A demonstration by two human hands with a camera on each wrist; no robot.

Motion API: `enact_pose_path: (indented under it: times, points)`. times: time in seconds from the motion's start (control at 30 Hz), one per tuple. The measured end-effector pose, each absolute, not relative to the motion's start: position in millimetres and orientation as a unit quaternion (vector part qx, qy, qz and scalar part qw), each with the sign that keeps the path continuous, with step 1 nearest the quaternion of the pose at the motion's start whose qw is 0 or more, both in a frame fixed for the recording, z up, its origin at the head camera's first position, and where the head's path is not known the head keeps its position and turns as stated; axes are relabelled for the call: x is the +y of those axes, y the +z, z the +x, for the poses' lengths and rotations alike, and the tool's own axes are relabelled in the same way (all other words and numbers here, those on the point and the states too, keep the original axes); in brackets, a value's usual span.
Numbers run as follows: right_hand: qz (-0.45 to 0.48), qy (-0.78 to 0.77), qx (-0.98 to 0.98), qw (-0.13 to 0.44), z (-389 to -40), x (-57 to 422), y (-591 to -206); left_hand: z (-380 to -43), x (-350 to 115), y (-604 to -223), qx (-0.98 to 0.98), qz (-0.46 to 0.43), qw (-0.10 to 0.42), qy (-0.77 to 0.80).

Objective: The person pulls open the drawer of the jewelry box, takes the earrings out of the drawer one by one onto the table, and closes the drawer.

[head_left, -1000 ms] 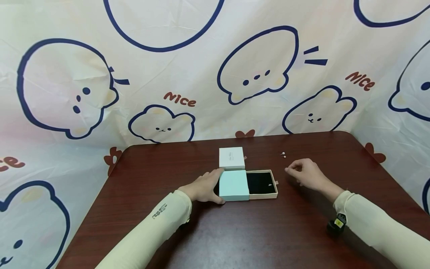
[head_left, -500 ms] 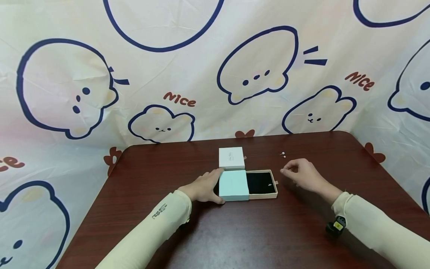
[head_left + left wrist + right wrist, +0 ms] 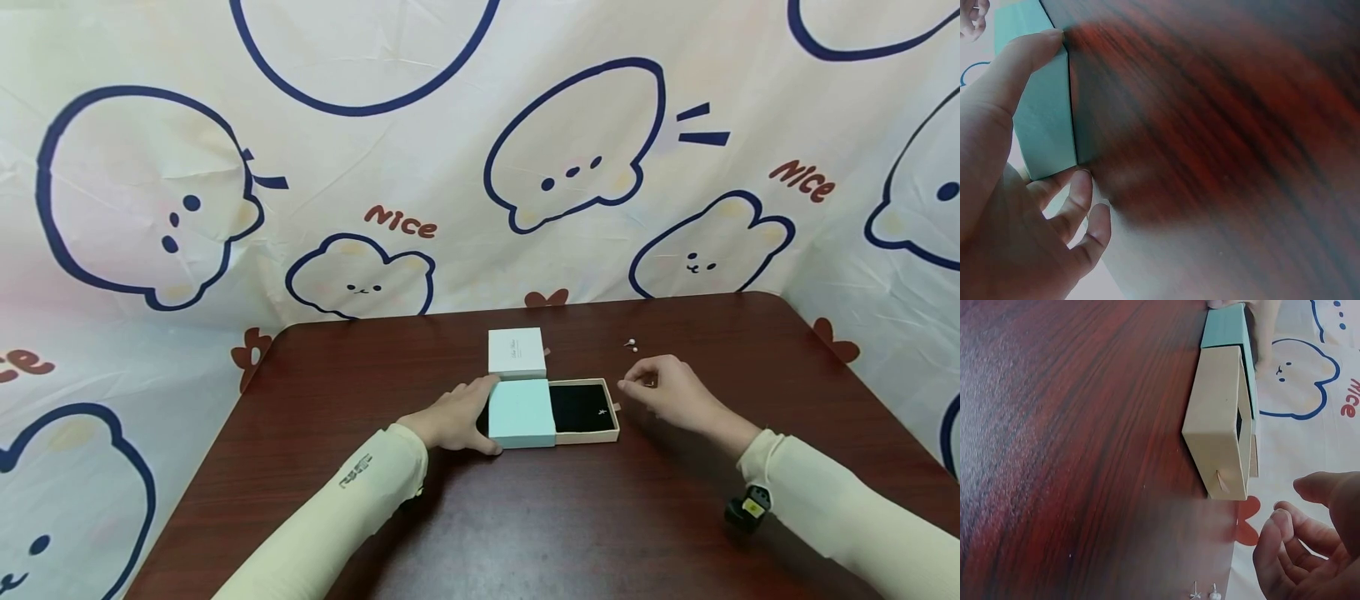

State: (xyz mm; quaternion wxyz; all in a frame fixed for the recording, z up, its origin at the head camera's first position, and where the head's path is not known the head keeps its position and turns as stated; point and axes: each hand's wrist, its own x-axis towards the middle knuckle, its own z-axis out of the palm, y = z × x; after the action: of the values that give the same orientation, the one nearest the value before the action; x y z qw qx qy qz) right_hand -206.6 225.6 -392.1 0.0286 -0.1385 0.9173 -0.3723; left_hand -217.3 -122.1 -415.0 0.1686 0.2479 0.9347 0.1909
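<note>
My left hand (image 3: pixel 453 414) grips the closed end of a teal jewelry box sleeve (image 3: pixel 522 412), thumb on the near side and fingers on the far side. The cream inner drawer (image 3: pixel 1211 397) sticks out of the sleeve to the right, lined in black, with a small ribbon tab (image 3: pixel 1221 482) on its end. A tiny silver earring (image 3: pixel 602 412) shows on the black lining. Just right of the tab, my right hand (image 3: pixel 671 390) hovers with fingers bent; thumb and index stand apart in the right wrist view, with nothing between them.
Behind the teal sleeve stands a white box (image 3: pixel 517 350) with printed lettering. Two small earrings (image 3: pixel 631 342) lie on the dark wooden table (image 3: pixel 517 517), beyond my right hand. A cloth with cartoon prints (image 3: pixel 465 167) hangs around the table's far edges.
My right hand has moved a little left, closer to the drawer's ribbon tab. The left hand and the teal box stay where they were.
</note>
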Motion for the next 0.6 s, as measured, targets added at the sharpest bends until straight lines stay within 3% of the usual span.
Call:
enact_pose_path:
  times: [0.6]
  points:
    - [-0.160, -0.343, 0.926, 0.015, -202.8, 213.5, -397.6, -216.9, -122.1, -415.5, 0.934, 0.242, 0.178, 0.192]
